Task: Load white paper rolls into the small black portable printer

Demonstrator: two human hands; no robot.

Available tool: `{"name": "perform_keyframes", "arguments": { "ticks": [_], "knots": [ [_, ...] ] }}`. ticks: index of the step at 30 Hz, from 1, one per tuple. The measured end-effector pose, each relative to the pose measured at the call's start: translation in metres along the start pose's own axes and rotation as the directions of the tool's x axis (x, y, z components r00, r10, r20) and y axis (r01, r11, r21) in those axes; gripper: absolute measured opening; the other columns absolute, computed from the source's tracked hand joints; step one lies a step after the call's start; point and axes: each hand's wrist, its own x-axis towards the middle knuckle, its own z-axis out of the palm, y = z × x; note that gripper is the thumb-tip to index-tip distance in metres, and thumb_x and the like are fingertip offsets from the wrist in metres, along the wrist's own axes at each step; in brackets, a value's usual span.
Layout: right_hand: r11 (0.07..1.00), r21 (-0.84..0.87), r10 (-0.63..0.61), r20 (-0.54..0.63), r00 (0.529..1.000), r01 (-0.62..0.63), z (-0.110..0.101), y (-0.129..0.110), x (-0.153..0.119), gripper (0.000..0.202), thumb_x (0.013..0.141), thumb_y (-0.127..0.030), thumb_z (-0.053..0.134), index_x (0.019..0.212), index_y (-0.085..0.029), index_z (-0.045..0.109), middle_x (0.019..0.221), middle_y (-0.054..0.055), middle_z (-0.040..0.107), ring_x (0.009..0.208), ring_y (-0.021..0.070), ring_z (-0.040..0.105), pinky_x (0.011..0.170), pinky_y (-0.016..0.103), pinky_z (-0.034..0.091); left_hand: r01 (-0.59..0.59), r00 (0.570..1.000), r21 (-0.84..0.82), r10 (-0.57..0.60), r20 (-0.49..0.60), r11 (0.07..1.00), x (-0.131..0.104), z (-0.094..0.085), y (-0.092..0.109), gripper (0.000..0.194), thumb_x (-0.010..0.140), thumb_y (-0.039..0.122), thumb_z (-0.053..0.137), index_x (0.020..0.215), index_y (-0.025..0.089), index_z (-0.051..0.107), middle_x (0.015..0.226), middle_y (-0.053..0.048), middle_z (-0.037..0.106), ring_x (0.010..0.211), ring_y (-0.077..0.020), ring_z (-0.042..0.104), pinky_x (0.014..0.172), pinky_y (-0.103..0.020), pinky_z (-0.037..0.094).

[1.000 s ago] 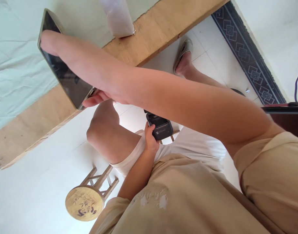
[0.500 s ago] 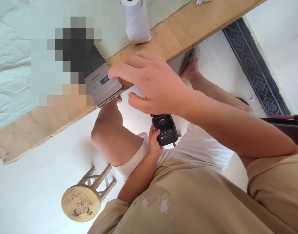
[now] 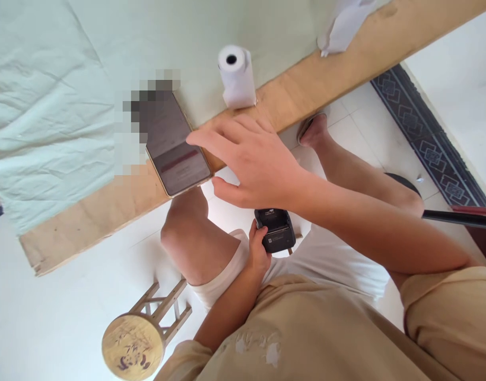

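Note:
My right hand (image 3: 253, 161) hovers at the right side of a smartphone (image 3: 177, 153), its fingers spread and the index fingertip at the edge of the screen. The phone lies on the table with its lower end over the wooden edge; its screen is dimmed, with text too blurred to read. Low over my lap, my left hand (image 3: 261, 251) grips a small black portable printer (image 3: 275, 233). The printer's paper compartment faces up and looks hollow. Part of the printer is hidden behind my right hand and wrist.
A white paper roll (image 3: 240, 79) stands on the table's wooden edge (image 3: 290, 103), with crumpled white paper (image 3: 342, 32) farther right. Pale green cloth (image 3: 48, 121) covers the table. A round wooden stool (image 3: 132, 346) is on the floor at lower left. A blurred patch covers something beside the phone.
The phone's pop-up with a blue button has given way to a darker screen. My index fingertip has shifted off that button toward the screen's edge. The view has moved, showing more of the table.

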Motion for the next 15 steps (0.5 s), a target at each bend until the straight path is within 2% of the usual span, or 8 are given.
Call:
{"name": "perform_keyframes", "arguments": {
  "ticks": [4, 7, 10, 12, 15],
  "knots": [
    [0.991, -0.129, -0.014, 0.072, 0.997, 0.023, -0.004, -0.002, 0.009, 0.062, 0.090, -0.034, 0.057, 0.150, -0.037, 0.070, 0.142, 0.003, 0.076, 0.143, 0.0354, 0.060, 0.124, 0.058, 0.056, -0.001, 1.000, 0.009, 0.001, 0.021, 1.000, -0.002, 0.001, 0.004, 0.045, 0.061, 0.040, 0.085, 0.101, 0.022, 0.074, 0.089, 0.000, 0.078, 0.079, -0.0215, 0.074, 0.078, -0.035, 0.060],
    [0.974, -0.226, -0.013, 0.091, 0.996, 0.034, -0.005, -0.003, 0.015, 0.062, 0.094, -0.036, 0.053, 0.155, -0.038, 0.067, 0.135, 0.003, 0.077, 0.134, 0.0341, 0.063, 0.123, 0.058, 0.052, 0.037, 0.999, 0.013, -0.038, 0.037, 0.999, -0.004, 0.000, 0.005, 0.046, 0.062, 0.041, 0.085, 0.103, 0.022, 0.073, 0.088, 0.000, 0.077, 0.080, -0.0236, 0.075, 0.081, -0.038, 0.062],
    [0.957, -0.287, -0.005, 0.101, 0.995, 0.034, -0.006, -0.005, 0.022, 0.063, 0.096, -0.032, 0.050, 0.157, -0.035, 0.064, 0.123, 0.004, 0.077, 0.121, 0.0319, 0.066, 0.113, 0.054, 0.054, 0.066, 0.996, 0.010, -0.067, 0.058, 0.998, -0.005, -0.003, 0.003, 0.048, 0.063, 0.041, 0.085, 0.106, 0.023, 0.074, 0.091, -0.001, 0.078, 0.085, -0.0255, 0.077, 0.084, -0.039, 0.062],
    [0.947, -0.319, 0.000, 0.119, 0.993, 0.038, -0.007, -0.007, 0.028, 0.065, 0.098, -0.028, 0.044, 0.160, -0.030, 0.060, 0.115, 0.005, 0.076, 0.107, 0.0287, 0.067, 0.099, 0.048, 0.055, 0.081, 0.995, 0.001, -0.080, 0.054, 0.997, -0.004, -0.006, 0.001, 0.049, 0.063, 0.040, 0.085, 0.108, 0.023, 0.075, 0.094, -0.002, 0.079, 0.088, -0.0252, 0.076, 0.084, -0.038, 0.060],
    [0.940, -0.342, 0.067, 0.161, 0.985, -0.008, -0.012, -0.013, 0.039, 0.063, 0.099, -0.018, 0.036, 0.157, -0.026, 0.060, 0.118, 0.004, 0.078, 0.088, 0.0233, 0.065, 0.072, 0.037, 0.044, 0.119, 0.993, -0.020, -0.118, 0.022, 0.993, -0.003, -0.010, -0.001, 0.054, 0.063, 0.040, 0.087, 0.112, 0.023, 0.075, 0.096, -0.001, 0.079, 0.090, -0.0241, 0.075, 0.084, -0.036, 0.058]
  ]
}}
